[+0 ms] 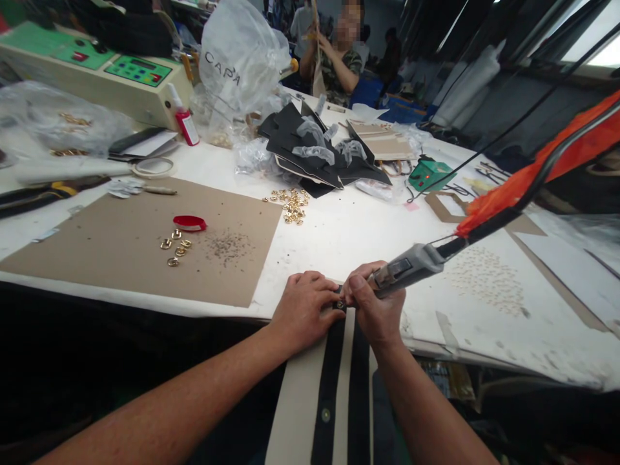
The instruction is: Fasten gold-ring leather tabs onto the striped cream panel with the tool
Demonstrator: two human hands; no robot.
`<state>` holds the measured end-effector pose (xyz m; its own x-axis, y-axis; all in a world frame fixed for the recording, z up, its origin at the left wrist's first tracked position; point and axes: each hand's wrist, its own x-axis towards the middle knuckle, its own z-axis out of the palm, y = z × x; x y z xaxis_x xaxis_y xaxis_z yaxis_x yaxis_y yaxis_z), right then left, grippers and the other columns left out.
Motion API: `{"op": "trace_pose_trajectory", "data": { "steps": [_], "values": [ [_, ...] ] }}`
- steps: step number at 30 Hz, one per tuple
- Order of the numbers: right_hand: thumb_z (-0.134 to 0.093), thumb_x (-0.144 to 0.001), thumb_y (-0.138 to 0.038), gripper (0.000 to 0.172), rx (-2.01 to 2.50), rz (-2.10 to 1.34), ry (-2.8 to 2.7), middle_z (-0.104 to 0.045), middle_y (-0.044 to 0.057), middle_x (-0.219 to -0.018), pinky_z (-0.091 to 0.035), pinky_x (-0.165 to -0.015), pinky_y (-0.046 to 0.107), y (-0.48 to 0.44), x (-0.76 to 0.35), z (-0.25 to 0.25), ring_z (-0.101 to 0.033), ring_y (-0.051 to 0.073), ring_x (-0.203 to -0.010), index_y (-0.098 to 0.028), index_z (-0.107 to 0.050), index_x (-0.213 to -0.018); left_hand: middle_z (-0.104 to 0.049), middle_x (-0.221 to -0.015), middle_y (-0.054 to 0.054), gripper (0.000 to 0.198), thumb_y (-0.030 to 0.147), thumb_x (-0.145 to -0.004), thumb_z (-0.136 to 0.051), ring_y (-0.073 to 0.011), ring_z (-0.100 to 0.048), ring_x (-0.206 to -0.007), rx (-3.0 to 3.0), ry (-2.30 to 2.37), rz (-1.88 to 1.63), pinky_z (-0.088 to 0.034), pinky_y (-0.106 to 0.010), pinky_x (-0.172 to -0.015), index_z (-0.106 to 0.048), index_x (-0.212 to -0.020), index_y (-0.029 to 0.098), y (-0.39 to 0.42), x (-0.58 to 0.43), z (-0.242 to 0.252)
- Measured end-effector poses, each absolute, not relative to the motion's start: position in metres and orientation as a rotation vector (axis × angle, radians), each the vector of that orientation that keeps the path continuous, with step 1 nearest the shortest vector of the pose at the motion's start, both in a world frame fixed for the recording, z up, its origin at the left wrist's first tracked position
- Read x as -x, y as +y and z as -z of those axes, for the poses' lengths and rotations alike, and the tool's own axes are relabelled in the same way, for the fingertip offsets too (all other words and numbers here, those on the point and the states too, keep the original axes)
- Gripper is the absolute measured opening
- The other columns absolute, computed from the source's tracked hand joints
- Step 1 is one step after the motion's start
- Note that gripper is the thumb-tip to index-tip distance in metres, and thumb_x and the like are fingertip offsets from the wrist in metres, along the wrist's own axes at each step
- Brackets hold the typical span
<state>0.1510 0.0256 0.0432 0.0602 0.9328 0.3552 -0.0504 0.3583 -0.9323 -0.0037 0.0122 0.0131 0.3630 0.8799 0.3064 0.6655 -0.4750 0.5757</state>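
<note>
My right hand (380, 310) grips a grey powered screwdriver (409, 268), held at a slant with its tip end hidden behind my fingers. My left hand (307, 307) is closed at the table edge, thumb and forefinger pinching a black strap (332, 381) around a small metal fitting (341, 304). A second black strap (358, 394) runs alongside. Both lie over a cream panel (300, 394) that hangs down towards me. Lower on the first strap shows a small round metal piece (325, 414).
Left lies a brown board (121, 206) with gold fittings (180, 247), a red strip (190, 223) and dark specks. More gold fittings (294, 205) lie beyond. Black panels (310, 145) are piled behind. An orange-wrapped cable (547, 171) hangs at right. A co-worker (339, 58) sits opposite.
</note>
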Motion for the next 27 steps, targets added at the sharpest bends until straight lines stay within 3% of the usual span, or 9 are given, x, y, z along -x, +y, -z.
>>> {"op": "trace_pose_trajectory", "data": {
  "steps": [12,18,27],
  "values": [
    [-0.084,-0.084,-0.038,0.030,0.891,-0.957,-1.308,-0.060,-0.004,-0.066,-0.050,-0.054,0.030,0.0319,-0.1532,-0.0422,-0.055,0.014,-0.056,-0.022,-0.059,-0.080,-0.077,-0.121,0.006,0.016,0.035,-0.086,-0.083,-0.0270,-0.059,-0.123,-2.275,1.362,-0.823,-0.038,-0.051,-0.099,-0.076,-0.101,0.032,0.0123,0.0030,-0.0147],
    [-0.082,-0.087,-0.040,0.027,0.761,-0.993,-1.233,-0.061,-0.006,-0.066,-0.051,-0.054,0.030,0.0285,-0.1573,-0.0414,-0.058,0.014,-0.051,-0.024,-0.061,-0.094,-0.077,-0.123,0.006,0.018,0.035,-0.087,-0.083,-0.0271,-0.058,-0.123,-2.266,1.350,-0.826,-0.038,-0.051,-0.100,-0.078,-0.104,0.033,0.0114,0.0033,-0.0150],
    [-0.081,-0.088,-0.042,0.029,0.777,-0.954,-1.211,-0.059,-0.006,-0.063,-0.054,-0.054,0.032,0.0286,-0.1548,-0.0434,-0.059,0.015,-0.051,-0.023,-0.060,-0.087,-0.078,-0.120,0.007,0.019,0.035,-0.085,-0.085,-0.0267,-0.059,-0.122,-2.256,1.354,-0.846,-0.038,-0.050,-0.102,-0.078,-0.103,0.034,0.0124,0.0031,-0.0134]
  ]
}}
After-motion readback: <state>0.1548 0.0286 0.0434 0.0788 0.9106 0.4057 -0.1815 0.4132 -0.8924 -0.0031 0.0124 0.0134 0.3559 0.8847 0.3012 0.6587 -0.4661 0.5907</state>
